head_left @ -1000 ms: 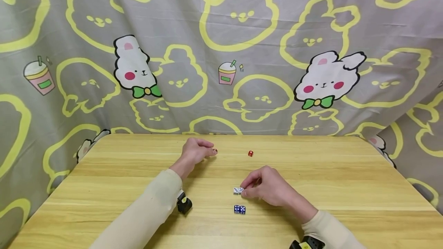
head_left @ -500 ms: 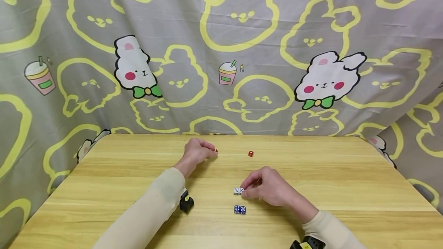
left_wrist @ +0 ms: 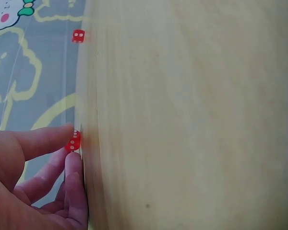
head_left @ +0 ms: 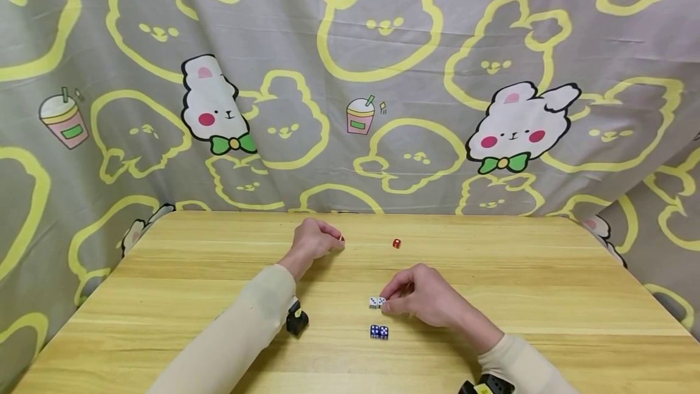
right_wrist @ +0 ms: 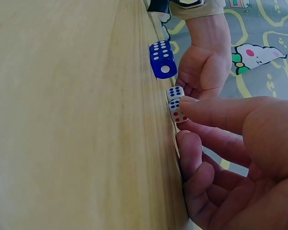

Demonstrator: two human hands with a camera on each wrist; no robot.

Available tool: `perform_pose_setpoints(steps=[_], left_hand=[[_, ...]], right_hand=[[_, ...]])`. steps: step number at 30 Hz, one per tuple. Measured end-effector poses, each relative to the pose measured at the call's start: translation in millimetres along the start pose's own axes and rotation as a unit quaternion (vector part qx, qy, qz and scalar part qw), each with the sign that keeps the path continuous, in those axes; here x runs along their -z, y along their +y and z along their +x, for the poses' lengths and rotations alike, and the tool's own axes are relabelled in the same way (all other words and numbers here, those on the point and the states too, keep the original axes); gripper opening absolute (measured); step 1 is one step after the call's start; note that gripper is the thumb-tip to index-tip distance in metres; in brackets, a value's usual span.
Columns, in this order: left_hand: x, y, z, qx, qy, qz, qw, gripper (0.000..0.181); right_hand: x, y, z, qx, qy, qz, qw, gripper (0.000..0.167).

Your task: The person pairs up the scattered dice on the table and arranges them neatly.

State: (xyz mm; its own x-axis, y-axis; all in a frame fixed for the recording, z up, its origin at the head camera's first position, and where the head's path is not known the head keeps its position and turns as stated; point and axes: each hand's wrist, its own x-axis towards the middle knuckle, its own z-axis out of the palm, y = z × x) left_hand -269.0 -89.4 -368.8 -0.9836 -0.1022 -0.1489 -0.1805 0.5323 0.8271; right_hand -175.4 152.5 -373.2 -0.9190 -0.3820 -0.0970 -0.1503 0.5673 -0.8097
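My left hand (head_left: pixel 313 241) is at the far side of the table, pinching a red die (left_wrist: pixel 73 141) between thumb and fingers. To its right lies another red die (head_left: pixel 396 243), apart from it. Nearer the middle, my right hand (head_left: pixel 425 297) pinches a white die (right_wrist: pixel 177 115) at the tabletop. That die sits side by side with a second white die (head_left: pixel 373 302). A pair of blue dice (head_left: pixel 379 332), also side by side, rests just in front of the white ones. The fingers partly cover both gripped dice.
The wooden table (head_left: pixel 519 260) ends at a grey patterned curtain (head_left: pixel 339 157) behind it. A black wrist camera (head_left: pixel 296 321) hangs under the left sleeve, and another black wrist camera (head_left: pixel 487 385) is at the right wrist.
My left hand and forearm have shifted very slightly right, with the red die still at the fingertips. The right hand and the white and blue dice look unchanged.
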Motion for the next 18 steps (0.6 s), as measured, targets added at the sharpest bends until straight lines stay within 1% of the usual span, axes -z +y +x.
perform_pose_setpoints(steps=[11, 18], left_hand=[[3.0, 0.7, -5.3, -0.01, -0.014, -0.008, 0.9998, 0.013], [5.7, -0.5, -8.6, -0.002, -0.034, -0.036, 0.9988, 0.012]], right_hand=[[-0.5, 1.6, 0.1, -0.002, -0.001, 0.001, 1.0, 0.012], [-0.3, 1.5, 0.2, -0.003, -0.002, 0.002, 1.0, 0.012]])
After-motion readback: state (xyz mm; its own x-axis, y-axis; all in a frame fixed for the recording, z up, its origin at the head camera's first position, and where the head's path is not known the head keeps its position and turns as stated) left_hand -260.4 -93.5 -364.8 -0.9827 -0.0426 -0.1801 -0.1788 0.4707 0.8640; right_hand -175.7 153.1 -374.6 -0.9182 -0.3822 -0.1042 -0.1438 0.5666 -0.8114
